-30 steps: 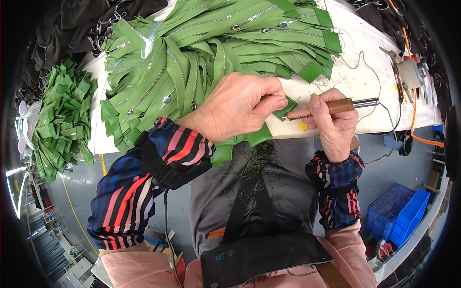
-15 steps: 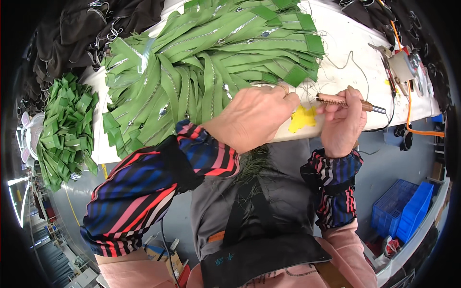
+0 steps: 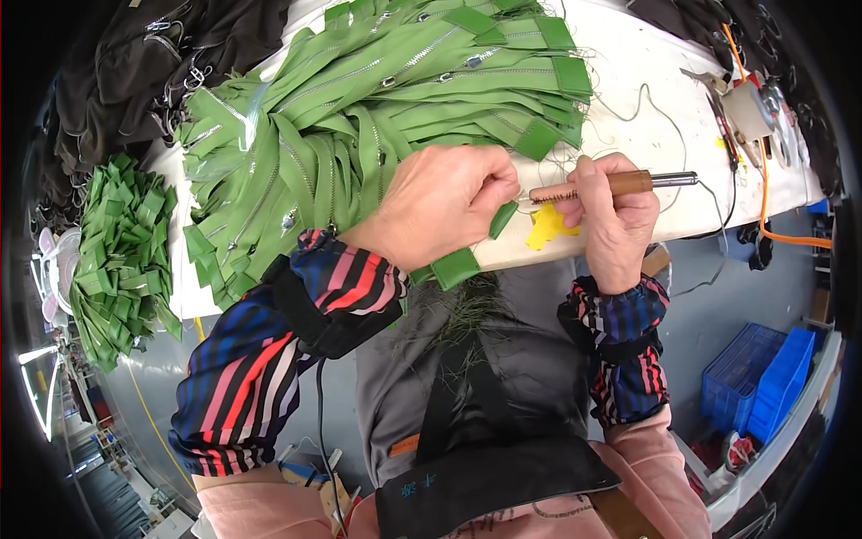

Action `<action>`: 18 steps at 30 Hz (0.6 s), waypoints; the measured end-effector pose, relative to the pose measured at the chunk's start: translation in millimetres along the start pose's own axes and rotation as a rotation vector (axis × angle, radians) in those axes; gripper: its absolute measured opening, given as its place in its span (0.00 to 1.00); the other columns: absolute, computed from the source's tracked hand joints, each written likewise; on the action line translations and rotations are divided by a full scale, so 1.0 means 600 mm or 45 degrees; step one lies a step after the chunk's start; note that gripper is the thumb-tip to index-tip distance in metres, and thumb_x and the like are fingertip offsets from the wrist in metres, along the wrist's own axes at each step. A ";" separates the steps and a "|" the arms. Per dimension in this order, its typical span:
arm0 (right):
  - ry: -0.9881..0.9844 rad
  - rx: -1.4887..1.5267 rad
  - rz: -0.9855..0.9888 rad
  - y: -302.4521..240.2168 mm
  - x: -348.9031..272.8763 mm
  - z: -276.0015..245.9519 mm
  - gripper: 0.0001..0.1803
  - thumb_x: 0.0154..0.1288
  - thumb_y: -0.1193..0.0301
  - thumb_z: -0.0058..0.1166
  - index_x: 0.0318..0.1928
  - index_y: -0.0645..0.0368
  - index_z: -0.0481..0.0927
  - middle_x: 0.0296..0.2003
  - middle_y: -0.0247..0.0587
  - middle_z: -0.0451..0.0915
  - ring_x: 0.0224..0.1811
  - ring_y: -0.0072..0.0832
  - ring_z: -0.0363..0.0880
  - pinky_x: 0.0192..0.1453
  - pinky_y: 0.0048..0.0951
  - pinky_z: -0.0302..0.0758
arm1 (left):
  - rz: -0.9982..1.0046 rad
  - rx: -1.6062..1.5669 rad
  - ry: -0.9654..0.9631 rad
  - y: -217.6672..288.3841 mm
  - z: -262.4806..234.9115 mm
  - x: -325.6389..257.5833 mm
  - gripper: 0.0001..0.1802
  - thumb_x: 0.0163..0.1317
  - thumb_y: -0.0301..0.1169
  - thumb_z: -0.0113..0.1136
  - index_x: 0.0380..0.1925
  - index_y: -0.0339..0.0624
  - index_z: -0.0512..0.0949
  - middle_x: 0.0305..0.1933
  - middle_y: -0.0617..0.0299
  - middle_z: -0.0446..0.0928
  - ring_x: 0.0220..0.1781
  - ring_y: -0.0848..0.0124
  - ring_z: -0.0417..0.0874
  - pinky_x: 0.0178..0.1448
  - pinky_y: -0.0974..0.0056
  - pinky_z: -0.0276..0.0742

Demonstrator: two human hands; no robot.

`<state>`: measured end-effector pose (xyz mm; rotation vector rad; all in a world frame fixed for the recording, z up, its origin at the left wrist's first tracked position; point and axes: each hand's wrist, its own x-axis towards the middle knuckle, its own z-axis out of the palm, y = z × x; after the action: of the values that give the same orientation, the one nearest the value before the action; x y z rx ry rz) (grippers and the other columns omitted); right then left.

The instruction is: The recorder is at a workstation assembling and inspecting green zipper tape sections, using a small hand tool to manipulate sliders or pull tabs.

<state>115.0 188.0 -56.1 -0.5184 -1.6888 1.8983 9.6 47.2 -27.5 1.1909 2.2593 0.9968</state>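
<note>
My left hand (image 3: 444, 205) pinches the end of a green zipper strip (image 3: 501, 220) at the near edge of the white table (image 3: 664, 81). My right hand (image 3: 611, 216) grips a wooden-handled heating tool (image 3: 611, 186), held level with its tip pointing left at the strip end between my left fingers. A large pile of green zippers (image 3: 377, 117) fans out behind my left hand. A yellow patch (image 3: 548, 229) lies on the table edge under the tool.
A second heap of green strips (image 3: 117, 251) sits at the far left. Dark garments (image 3: 135, 63) lie at the table's back left. Wires, an orange cable (image 3: 763, 198) and small devices crowd the right end. Blue crates (image 3: 763, 377) stand on the floor at right.
Both hands have stayed together at the table edge. The tool has levelled out, and my left hand has shifted its pinch on the strip end.
</note>
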 end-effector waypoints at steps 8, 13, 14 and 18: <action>-0.010 -0.083 0.046 -0.001 -0.001 0.007 0.07 0.59 0.73 0.54 0.26 0.61 0.73 0.17 0.29 0.72 0.17 0.12 0.71 0.20 0.12 0.65 | 0.004 0.030 0.011 -0.005 0.002 0.002 0.07 0.56 0.30 0.54 0.28 0.36 0.74 0.18 0.57 0.72 0.16 0.71 0.67 0.23 0.66 0.63; -0.027 -0.135 0.038 -0.004 -0.002 0.007 0.08 0.59 0.73 0.54 0.25 0.62 0.74 0.18 0.28 0.71 0.18 0.12 0.71 0.20 0.12 0.65 | 0.007 0.036 0.017 -0.003 0.001 0.002 0.07 0.56 0.30 0.54 0.28 0.36 0.74 0.18 0.56 0.72 0.16 0.70 0.68 0.23 0.66 0.63; -0.027 -0.136 0.039 -0.003 -0.002 0.006 0.08 0.59 0.73 0.54 0.25 0.62 0.74 0.18 0.28 0.71 0.18 0.12 0.71 0.20 0.12 0.65 | 0.006 0.038 0.015 -0.002 0.001 0.002 0.07 0.56 0.30 0.54 0.27 0.36 0.74 0.18 0.56 0.72 0.16 0.70 0.68 0.23 0.66 0.64; -0.056 -0.144 0.002 -0.002 -0.002 0.005 0.09 0.59 0.72 0.55 0.25 0.63 0.74 0.18 0.28 0.71 0.18 0.12 0.71 0.20 0.12 0.66 | -0.004 0.035 0.020 -0.003 0.003 0.001 0.07 0.56 0.30 0.54 0.27 0.36 0.75 0.18 0.56 0.73 0.16 0.70 0.68 0.23 0.66 0.64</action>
<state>114.3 185.1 -54.6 -0.5249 -1.8322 1.8354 9.5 47.8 -30.0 1.1939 2.2935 0.9807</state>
